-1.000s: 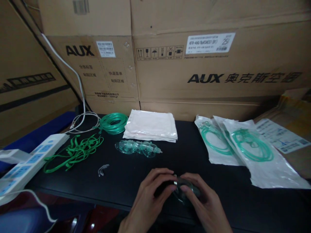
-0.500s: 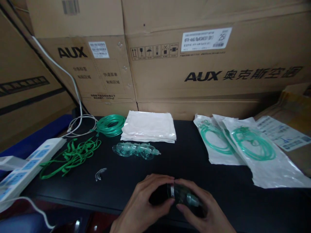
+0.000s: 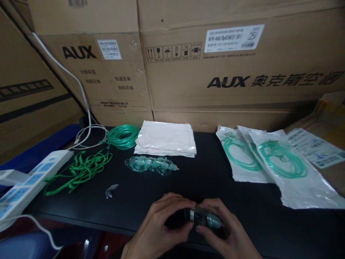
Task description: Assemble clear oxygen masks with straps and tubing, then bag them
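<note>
My left hand (image 3: 159, 225) and my right hand (image 3: 221, 226) both grip a clear green-tinted mask-like piece (image 3: 206, 216) at the table's near edge. Its dark end and metal band show between my fingers, and much of it is hidden. Farther up the table lie a coil of green tubing (image 3: 122, 136), a tangle of green straps (image 3: 78, 171), a small clear plastic piece (image 3: 111, 190) and clear moulded masks (image 3: 151, 164). Two sealed plastic bags with green tubing (image 3: 283, 162) lie to the right.
The black table (image 3: 81, 212) carries a stack of white plastic packets (image 3: 165, 140) at the back. A white power strip (image 3: 35, 180) lies at the left with white cables (image 3: 87, 138). Cardboard boxes (image 3: 215, 61) stand behind, and a printed sheet (image 3: 314, 147) lies at right.
Both hands have moved slightly nearer me and turned the held piece, bringing its metal band into clearer view. The camera view has shifted a little.
</note>
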A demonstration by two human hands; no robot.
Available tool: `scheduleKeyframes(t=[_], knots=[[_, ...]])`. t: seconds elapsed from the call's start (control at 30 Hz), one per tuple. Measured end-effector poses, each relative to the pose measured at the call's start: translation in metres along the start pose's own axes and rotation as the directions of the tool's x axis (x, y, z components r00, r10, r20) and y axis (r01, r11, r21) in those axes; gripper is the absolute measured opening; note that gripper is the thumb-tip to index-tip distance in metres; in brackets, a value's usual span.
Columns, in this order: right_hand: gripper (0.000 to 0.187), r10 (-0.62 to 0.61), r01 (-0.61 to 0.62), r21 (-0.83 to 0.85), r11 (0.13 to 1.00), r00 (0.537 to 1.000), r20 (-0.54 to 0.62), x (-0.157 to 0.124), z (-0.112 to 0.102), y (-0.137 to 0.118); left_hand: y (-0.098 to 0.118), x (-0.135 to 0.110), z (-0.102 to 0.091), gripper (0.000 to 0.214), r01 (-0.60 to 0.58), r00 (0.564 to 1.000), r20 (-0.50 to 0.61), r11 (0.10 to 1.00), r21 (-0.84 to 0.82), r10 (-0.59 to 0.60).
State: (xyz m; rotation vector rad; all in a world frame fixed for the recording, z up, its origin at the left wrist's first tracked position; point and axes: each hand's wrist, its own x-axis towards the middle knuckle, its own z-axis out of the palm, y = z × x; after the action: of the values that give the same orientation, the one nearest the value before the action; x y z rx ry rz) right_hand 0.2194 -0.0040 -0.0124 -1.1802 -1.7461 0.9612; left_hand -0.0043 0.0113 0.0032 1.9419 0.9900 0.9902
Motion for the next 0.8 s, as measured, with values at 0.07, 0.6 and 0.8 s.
scheduleKeyframes(t=[0.07, 0.6, 0.8], knots=[[0.022, -0.013, 0.013, -0.002, 1.000, 1.000, -0.013, 0.0002, 0.0002, -0.0010, -0.0015, -0.0007, 0.0005, 0.051, -0.004, 1.000, 0.000, 1.000, 0.000, 0.004], [0.039, 0.000, 0.002, -0.110, 0.994, 1.000, 0.023, -0.0061, 0.0045, 0.0071, -0.0081, -0.0051, 0.0008, 0.053, -0.110, 0.991, -0.066, 0.989, 0.103, 0.117], [0.036, -0.069, 0.065, -0.164, 0.984, 0.997, -0.018, -0.0042, 0.0082, 0.0069, -0.0082, -0.0079, 0.0003, 0.050, -0.175, 0.969, -0.165, 0.983, 0.063, 0.183]])
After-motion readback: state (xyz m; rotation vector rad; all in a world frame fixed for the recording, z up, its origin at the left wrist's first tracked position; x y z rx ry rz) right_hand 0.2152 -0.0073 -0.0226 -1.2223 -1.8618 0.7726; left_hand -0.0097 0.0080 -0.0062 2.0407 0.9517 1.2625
